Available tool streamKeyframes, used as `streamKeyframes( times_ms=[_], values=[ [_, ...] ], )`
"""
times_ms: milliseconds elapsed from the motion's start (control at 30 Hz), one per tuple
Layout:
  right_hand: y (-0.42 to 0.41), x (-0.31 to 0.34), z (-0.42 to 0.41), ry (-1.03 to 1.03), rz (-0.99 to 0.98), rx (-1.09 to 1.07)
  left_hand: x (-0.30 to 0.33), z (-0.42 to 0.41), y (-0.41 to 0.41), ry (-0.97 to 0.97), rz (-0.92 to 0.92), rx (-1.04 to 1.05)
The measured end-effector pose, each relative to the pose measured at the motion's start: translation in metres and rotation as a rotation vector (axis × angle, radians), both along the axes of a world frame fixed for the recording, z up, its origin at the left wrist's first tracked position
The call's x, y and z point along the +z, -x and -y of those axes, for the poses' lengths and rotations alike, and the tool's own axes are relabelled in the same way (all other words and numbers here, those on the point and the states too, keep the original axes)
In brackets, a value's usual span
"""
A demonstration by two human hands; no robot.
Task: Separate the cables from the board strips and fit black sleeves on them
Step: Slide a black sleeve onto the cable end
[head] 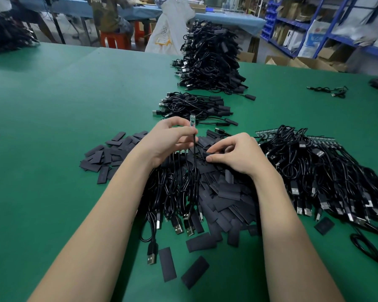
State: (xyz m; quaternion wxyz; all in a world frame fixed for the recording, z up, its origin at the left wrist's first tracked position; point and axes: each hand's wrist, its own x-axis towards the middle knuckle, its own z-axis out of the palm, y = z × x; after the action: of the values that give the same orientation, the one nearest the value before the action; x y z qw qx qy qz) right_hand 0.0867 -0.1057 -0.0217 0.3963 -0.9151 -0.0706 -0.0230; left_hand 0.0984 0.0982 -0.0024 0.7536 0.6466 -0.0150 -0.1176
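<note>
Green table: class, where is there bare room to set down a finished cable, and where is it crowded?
Bare: the wide left stretch of the table, beyond the sleeves, and the patch between the cable heap and the stray cable. Crowded: the middle, round both hands, and the right bundle.

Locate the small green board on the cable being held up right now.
Head view, centre: the small green board sticks up above the left hand, which pinches its cable, just in front of the small bundle of sleeved cables.
</note>
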Motion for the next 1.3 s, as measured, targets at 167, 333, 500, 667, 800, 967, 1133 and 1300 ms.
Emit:
streamKeyframes(
  times_ms=[167, 333, 500, 667, 800, 967, 1133, 1300],
  values=[
    [0.002, 0.004, 0.003, -0.226, 0.018, -0.047, 0.001, 0.004, 0.001, 0.008, 0.006, -0.012],
    [0.004, 0.014, 0.001, -0.779, -0.025, -0.14, 0.003, 0.018, 0.007, -0.02, 0.055, -0.058],
    [0.005, 0.017, 0.002, -1.282, -0.179, -0.195, 0.001, 0.036, 0.012, -0.051, 0.089, -0.103],
    [0.003, 0.012, 0.003, -1.48, -0.248, -0.178, -0.002, 0.041, 0.012, 0.022, 0.047, -0.16],
    [-0.001, 0.006, -0.006, -1.589, -0.293, -0.128, -0.003, 0.041, 0.013, 0.098, 0.028, -0.191],
    [-0.004, 0.002, -0.017, -1.653, -0.314, -0.096, -0.002, 0.041, 0.013, 0.148, 0.005, -0.19],
    [-0.008, -0.002, -0.021, -1.642, -0.327, -0.128, -0.003, 0.041, 0.013, 0.147, -0.006, -0.176],
    [-0.011, -0.005, -0.021, -1.666, -0.314, -0.112, -0.003, 0.041, 0.012, 0.161, -0.009, -0.177]
  ],
)
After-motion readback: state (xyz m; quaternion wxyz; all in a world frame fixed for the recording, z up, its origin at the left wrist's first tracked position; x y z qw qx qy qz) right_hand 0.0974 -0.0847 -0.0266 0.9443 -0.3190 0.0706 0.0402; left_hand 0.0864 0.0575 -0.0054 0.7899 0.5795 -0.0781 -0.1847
